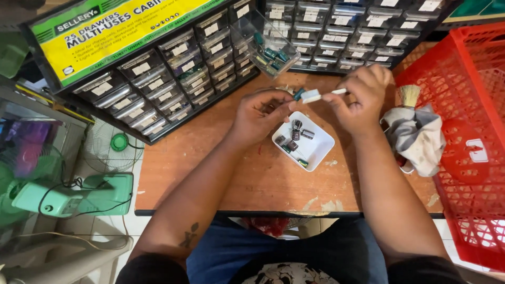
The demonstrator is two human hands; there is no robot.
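Centrally, above a wooden worktop (pixel 221 173), both hands are raised over a small white square tray (pixel 315 152). The left hand (pixel 258 113) is closed in a pinch, and a small teal cylindrical part (pixel 299 94), apparently a capacitor, is held at its fingertips. The right hand (pixel 363 97) is closed around a thin white tool (pixel 318 95), whose broad end is brought up against the teal part; whether the two actually touch cannot be told. Several dark and teal cylindrical components (pixel 295 134) are seen lying in the tray just below the hands.

Behind the hands, a clear plastic drawer (pixel 263 42) is pulled out of a black multi-drawer cabinet (pixel 158 79) and tilted, with more teal parts inside it. A second drawer cabinet (pixel 347 31) is set beside the first. To the right, a grey cloth (pixel 415 137) is bunched on the worktop, with a small brush (pixel 408 95) just behind it, and a red plastic crate (pixel 468 131) is placed at the edge. A green fan (pixel 73 197) is seen on the floor to the left.
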